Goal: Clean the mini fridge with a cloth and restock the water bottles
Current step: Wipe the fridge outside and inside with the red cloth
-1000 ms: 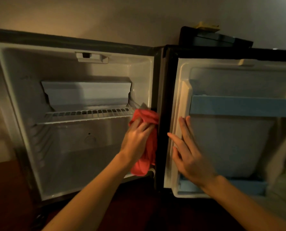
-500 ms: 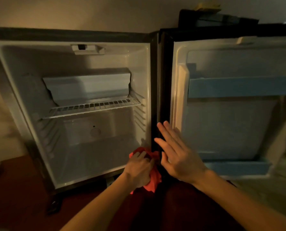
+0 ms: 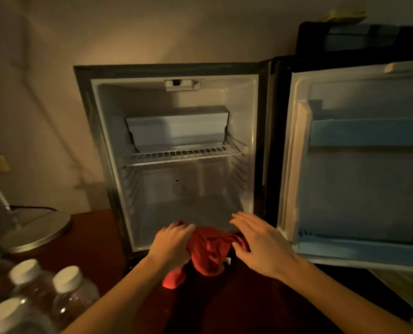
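Note:
The mini fridge (image 3: 97,131) stands open and holds nothing but a white wire shelf (image 3: 183,154). Its door (image 3: 359,184) is swung out to the right. A red cloth (image 3: 209,253) lies bunched at the fridge's lower front edge. My left hand (image 3: 171,244) grips the cloth's left end. My right hand (image 3: 260,242) rests on its right end with fingers spread; a pinch on the cloth cannot be made out. Several water bottles (image 3: 68,292) with white caps stand at the bottom left.
A lamp with a round metal base (image 3: 35,233) stands on the dark wooden surface (image 3: 92,227) left of the fridge. A black appliance (image 3: 359,42) sits behind the door at the top right. A wall rises behind everything.
The view has pulled back and the bottles and lamp have come into sight. My left hand carried the cloth from the fridge's right wall down to its lower front edge. My right hand left the door edge and came onto the cloth.

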The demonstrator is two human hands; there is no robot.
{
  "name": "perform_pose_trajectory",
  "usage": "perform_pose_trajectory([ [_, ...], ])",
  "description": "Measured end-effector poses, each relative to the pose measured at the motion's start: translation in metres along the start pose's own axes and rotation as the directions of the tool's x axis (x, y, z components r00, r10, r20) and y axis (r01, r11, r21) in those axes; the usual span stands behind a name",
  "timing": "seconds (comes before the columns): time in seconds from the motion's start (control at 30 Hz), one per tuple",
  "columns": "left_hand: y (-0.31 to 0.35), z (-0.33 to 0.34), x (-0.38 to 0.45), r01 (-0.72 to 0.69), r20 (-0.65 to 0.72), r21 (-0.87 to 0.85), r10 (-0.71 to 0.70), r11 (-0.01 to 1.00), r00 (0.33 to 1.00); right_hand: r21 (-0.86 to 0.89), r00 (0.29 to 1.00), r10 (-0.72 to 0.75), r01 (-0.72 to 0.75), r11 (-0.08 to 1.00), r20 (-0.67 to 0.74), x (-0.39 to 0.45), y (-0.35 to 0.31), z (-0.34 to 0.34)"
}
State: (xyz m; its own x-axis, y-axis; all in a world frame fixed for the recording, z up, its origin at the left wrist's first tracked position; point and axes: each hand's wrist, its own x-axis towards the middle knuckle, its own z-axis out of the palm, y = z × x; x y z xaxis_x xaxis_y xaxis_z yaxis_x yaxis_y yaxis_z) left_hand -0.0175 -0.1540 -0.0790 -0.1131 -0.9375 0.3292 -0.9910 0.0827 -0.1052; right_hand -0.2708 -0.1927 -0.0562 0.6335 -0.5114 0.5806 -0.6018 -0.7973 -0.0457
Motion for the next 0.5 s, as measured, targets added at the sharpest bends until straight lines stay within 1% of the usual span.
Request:
perform_pose_trajectory([
  [0.03, 0.000, -0.010, 0.001, 0.065, -0.043, -0.124, -0.071, 0.990, 0.997, 0.080, 0.997, 0.060, -0.064, 0.995, 0.051, 0.004, -0.007, 0.002],
  [0.07, 0.002, -0.020, 0.005, 0.084, -0.113, -0.241, -0.114, 0.967, 0.987, 0.159, 0.990, 0.099, -0.114, 0.981, 0.098, 0.010, -0.014, 0.003],
  [0.13, 0.014, -0.040, 0.014, 0.041, -0.224, -0.458, -0.160, 0.888, 0.961, 0.312, 0.988, 0.102, -0.133, 0.941, 0.115, 0.025, -0.025, 0.002],
  [0.2, 0.029, -0.062, 0.024, -0.033, -0.305, -0.670, -0.235, 0.741, 0.923, 0.474, 0.993, 0.086, -0.112, 0.873, 0.077, 0.038, -0.030, -0.001],
  [0.23, 0.037, -0.075, 0.029, -0.075, -0.339, -0.739, -0.274, 0.669, 0.900, 0.548, 0.995, 0.090, -0.103, 0.830, 0.051, 0.044, -0.032, -0.004],
  [0.3, 0.048, -0.101, 0.037, -0.138, -0.382, -0.817, -0.347, 0.560, 0.857, 0.621, 0.993, 0.101, -0.039, 0.783, -0.065, 0.052, -0.032, -0.010],
  [0.37, 0.054, -0.122, 0.046, -0.190, -0.419, -0.845, -0.398, 0.499, 0.816, 0.592, 0.971, 0.114, 0.033, 0.806, -0.210, 0.060, -0.029, -0.022],
  [0.4, 0.055, -0.131, 0.051, -0.218, -0.426, -0.858, -0.406, 0.466, 0.809, 0.619, 0.960, 0.118, 0.066, 0.782, -0.252, 0.065, -0.027, -0.028],
  [0.47, 0.054, -0.146, 0.058, -0.281, -0.435, -0.871, -0.365, 0.404, 0.823, 0.573, 0.942, 0.111, 0.097, 0.814, -0.317, 0.077, -0.024, -0.045],
  [0.5, 0.054, -0.151, 0.060, -0.318, -0.438, -0.877, -0.326, 0.361, 0.838, 0.507, 0.918, 0.104, 0.114, 0.854, -0.382, 0.085, -0.021, -0.053],
])
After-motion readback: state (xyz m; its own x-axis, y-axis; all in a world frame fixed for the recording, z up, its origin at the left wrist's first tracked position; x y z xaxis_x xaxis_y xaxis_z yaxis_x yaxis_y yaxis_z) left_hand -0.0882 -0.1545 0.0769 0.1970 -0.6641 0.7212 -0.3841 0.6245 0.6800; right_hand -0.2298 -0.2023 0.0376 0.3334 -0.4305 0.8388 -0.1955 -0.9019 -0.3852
